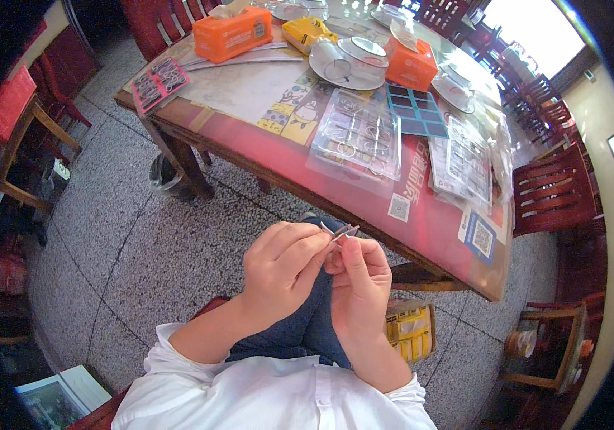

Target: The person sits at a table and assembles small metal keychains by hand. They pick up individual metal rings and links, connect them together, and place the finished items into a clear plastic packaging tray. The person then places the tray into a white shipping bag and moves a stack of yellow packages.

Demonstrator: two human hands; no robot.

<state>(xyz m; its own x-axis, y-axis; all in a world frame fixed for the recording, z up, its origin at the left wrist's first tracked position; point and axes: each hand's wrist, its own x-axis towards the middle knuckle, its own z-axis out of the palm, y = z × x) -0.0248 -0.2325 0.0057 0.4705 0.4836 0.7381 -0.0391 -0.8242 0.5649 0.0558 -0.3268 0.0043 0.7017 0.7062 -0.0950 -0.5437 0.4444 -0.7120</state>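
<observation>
My left hand (282, 264) is closed in a pinch, its fingertips bent over a small thin metal piece (344, 231). The piece has narrow dark and pale ends that spread apart; its exact kind is too small to make out. From the other side my right hand (361, 276) pinches the same piece between thumb and fingers. Both hands meet above my lap, just off the near edge of the table (278, 159). Much of the piece lies hidden behind the fingertips.
Clear plastic packs (357, 136) and a pink card of metal pieces (159, 84) lie on the table. Behind them are orange tissue boxes (232, 36) and wrapped dishes (350, 63). A yellow box (410, 331) stands below right, a lined bin (166, 175) below left.
</observation>
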